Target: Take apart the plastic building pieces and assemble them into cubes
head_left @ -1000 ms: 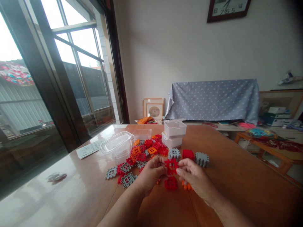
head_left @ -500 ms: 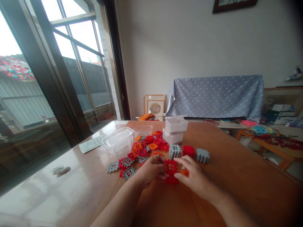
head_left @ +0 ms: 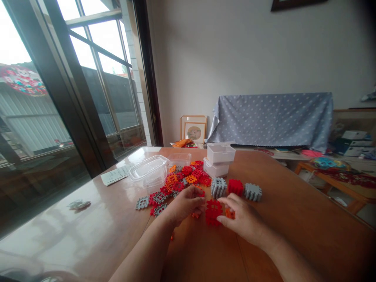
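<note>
My left hand [head_left: 184, 205] and my right hand [head_left: 241, 216] rest low on the wooden table [head_left: 293, 219], fingers curled round a red waffle block piece [head_left: 213, 211] that stands between them on the tabletop. An orange piece [head_left: 229, 214] lies under my right fingers. A loose pile of red, orange and grey flat waffle tiles [head_left: 179, 184] spreads just beyond my left hand. Three assembled cubes stand in a row behind the hands: grey [head_left: 219, 187], red [head_left: 235, 187], grey [head_left: 253, 192].
Clear plastic tubs [head_left: 148, 174] sit left of the pile, and two stacked white boxes [head_left: 219, 158] stand behind it. A paper sheet [head_left: 114, 175] and a small crumpled wrapper [head_left: 78, 204] lie near the window side. A cloth-covered bench [head_left: 272, 117] is beyond the table.
Both hands have lowered the red piece from above the table onto it, joining it to the red piece that lay below. The camera has tipped slightly upward.
</note>
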Demonstrator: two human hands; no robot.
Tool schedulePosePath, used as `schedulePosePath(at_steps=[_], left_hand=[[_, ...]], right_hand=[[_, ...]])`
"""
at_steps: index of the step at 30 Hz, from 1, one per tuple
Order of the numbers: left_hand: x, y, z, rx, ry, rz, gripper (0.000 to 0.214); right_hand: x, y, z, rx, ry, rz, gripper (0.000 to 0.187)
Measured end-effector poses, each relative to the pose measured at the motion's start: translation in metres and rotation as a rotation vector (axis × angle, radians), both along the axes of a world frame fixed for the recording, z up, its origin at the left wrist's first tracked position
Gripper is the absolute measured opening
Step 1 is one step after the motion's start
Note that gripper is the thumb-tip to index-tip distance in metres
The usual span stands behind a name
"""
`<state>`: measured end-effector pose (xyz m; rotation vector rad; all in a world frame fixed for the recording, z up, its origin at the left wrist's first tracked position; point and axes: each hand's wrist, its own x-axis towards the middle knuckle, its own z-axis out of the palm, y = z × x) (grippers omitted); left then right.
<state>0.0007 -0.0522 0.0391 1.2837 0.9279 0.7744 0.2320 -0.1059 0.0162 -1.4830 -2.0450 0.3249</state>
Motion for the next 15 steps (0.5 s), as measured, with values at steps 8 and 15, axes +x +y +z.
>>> schedulePosePath(at_steps=[8, 15], left_hand=[[-0.014, 0.011, 0.004, 0.166, 0.078, 0.212, 0.026], [-0.016, 0.016, -0.003, 0.248, 0.118, 0.223, 0.022]], right_hand=[[-0.005, -0.006, 0.009, -0.01, -0.183, 0.0, 0.04], [-0.004, -0.007, 0.008, -0.032, -0.218, 0.035, 0.043]])
